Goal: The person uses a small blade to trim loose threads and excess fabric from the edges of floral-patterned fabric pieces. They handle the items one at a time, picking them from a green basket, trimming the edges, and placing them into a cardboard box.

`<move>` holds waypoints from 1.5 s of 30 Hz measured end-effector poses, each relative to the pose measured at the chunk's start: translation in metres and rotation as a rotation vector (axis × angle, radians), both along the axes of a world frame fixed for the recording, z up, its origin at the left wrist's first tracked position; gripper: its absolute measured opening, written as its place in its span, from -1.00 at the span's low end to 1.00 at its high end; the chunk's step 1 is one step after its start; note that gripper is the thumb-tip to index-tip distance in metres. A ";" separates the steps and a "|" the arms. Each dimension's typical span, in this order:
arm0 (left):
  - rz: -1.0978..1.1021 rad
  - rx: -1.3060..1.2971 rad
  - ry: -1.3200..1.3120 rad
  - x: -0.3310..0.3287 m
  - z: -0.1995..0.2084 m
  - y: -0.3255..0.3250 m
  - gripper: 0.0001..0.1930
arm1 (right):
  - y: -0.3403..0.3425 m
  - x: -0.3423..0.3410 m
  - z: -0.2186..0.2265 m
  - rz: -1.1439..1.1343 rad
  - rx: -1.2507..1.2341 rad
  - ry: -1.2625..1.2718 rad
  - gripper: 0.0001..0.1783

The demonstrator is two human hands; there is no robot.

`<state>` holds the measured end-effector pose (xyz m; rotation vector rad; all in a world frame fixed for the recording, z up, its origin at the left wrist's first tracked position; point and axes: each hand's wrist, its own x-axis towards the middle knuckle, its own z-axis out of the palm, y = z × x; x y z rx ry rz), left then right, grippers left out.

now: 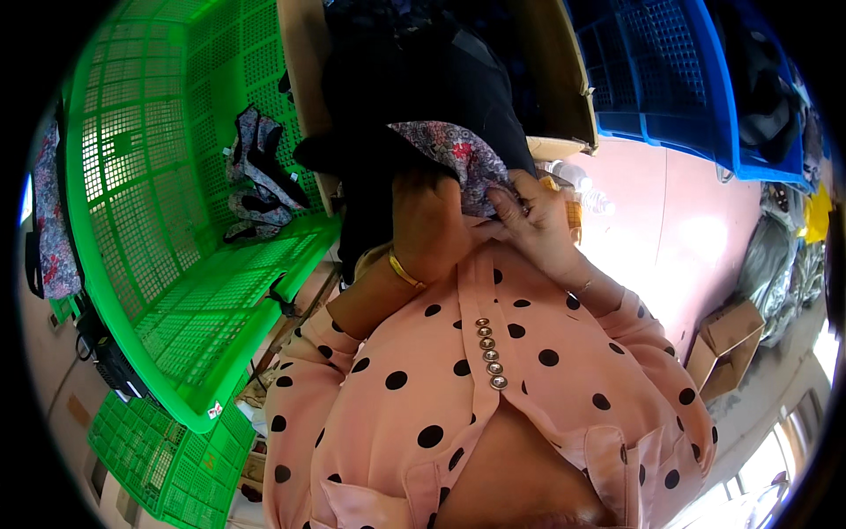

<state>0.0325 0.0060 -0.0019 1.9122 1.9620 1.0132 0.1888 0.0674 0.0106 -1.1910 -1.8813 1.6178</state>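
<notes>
A piece of grey floral fabric [463, 157] with red and pink flowers lies over dark cloth [414, 97] in front of my body. My right hand [538, 225] is closed on the near right edge of the floral fabric, thumb on top and fingers bent. Close beside it on the left, my left hand [430, 220] reaches up against the black cloth. Its fingertips are hidden by the cloth, so its grip does not show. A yellow bangle [404, 269] circles the left wrist.
On the left stands a big green plastic crate [198, 331] holding floral pieces with black trim [260, 176]. A cardboard box [564, 145] is ahead, a blue crate [652, 75] at the far right. Clear plastic bottles [586, 189] and an opened carton [727, 348] are to the right.
</notes>
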 end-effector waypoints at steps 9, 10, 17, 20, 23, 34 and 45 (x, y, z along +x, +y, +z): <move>-0.122 -0.263 -0.154 -0.031 0.019 -0.007 -0.60 | 0.029 0.006 0.024 0.272 0.440 -0.139 -0.66; -0.180 -0.399 -0.210 -0.035 0.028 -0.008 -0.63 | 0.040 0.003 0.033 0.228 0.527 -0.082 -0.63; -0.567 -0.715 -0.798 -0.042 0.079 -0.001 -0.63 | 0.070 -0.022 0.056 0.862 0.279 0.157 -0.37; -0.507 -0.786 -0.967 -0.043 0.075 -0.009 -0.63 | 0.072 -0.017 0.058 1.031 -0.052 0.001 -0.27; -0.448 -0.772 -0.985 -0.042 0.072 -0.009 -0.66 | 0.060 -0.007 0.058 0.881 -0.395 0.011 -0.35; -0.413 -0.534 -0.833 -0.039 0.046 -0.005 -0.73 | 0.029 0.006 0.066 0.233 -0.629 -0.266 -0.83; -0.102 -0.030 -0.226 -0.073 -0.014 0.105 -0.78 | 0.123 -0.079 -0.020 0.020 -0.057 -0.069 -0.85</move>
